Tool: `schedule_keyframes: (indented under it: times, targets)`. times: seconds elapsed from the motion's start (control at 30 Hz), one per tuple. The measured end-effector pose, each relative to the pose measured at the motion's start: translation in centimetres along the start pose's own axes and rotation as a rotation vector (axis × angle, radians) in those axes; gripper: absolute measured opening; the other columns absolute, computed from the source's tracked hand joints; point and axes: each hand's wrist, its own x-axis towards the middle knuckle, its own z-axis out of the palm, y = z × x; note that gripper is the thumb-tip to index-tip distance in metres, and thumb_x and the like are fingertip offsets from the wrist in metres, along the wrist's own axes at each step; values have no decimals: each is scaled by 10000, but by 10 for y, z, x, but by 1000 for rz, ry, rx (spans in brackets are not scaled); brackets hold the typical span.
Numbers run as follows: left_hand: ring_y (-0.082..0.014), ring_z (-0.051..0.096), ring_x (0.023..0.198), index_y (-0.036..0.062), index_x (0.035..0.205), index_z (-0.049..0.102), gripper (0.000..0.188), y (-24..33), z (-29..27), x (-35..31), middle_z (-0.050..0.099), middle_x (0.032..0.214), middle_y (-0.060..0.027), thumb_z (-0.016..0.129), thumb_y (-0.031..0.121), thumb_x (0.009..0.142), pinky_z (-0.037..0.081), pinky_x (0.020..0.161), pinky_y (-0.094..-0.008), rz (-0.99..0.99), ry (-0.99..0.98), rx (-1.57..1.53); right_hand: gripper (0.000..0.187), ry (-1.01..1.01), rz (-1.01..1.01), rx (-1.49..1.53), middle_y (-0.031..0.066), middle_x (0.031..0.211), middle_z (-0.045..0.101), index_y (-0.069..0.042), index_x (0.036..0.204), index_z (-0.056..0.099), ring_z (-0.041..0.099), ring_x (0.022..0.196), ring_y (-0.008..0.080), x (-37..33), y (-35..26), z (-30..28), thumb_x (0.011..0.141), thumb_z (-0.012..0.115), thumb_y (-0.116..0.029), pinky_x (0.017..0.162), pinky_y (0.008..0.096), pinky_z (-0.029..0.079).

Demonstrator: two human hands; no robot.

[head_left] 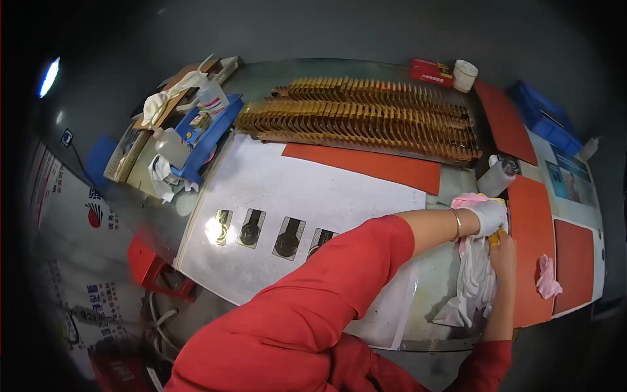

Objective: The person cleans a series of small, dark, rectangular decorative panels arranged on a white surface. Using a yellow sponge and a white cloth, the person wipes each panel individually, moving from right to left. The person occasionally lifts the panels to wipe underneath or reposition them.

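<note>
My left hand (488, 217), in a white glove with a bracelet at the wrist, reaches across to the right side of the table. Its fingers are mostly hidden, over a pink cloth (467, 200). Just below it, my right hand (502, 256) is bare at the back, with yellow at the fingertips. Those fingers are closed together against the gloved hand; what they hold, if anything, is too small to make out. A crumpled white cloth (475, 282) hangs down beneath both hands on the table.
Several small plates with dark round shapes (251, 228) lie on a white sheet (261, 173). Behind stands a long slotted rack (359, 121). A white bottle (498, 177) is near my hands. Blue tray (219, 134) left, orange mats (530, 261) right, with another pink cloth (548, 277).
</note>
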Motion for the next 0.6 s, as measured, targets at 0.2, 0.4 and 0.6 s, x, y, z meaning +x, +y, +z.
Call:
schedule_keyframes:
  times: [0.2,0.4,0.6]
  targets:
    - [-283,630,807,126,837,700,206,11,5,6,651,862,-130,624,83,651,492,701,-374,-231,-5,-138,186,-227,35,-46,271,680,542,67,735,523,541,644,415,-21,-6,-19,791,519,-110,553,449,386]
    - [-279,577,987,115,1072,626,383,4,-17,28,619,1060,-97,533,229,719,445,865,-359,-48,-165,-162,206,-170,76,-14,270,740,562,52,756,543,551,734,429,-19,7,-27,770,557,-152,621,474,414]
    - [-284,530,1070,78,1241,473,587,44,-210,-173,525,1205,-145,588,396,760,425,908,-336,-372,40,57,216,-45,42,29,217,721,596,47,907,574,563,651,357,-74,-108,-94,795,556,-137,569,366,422]
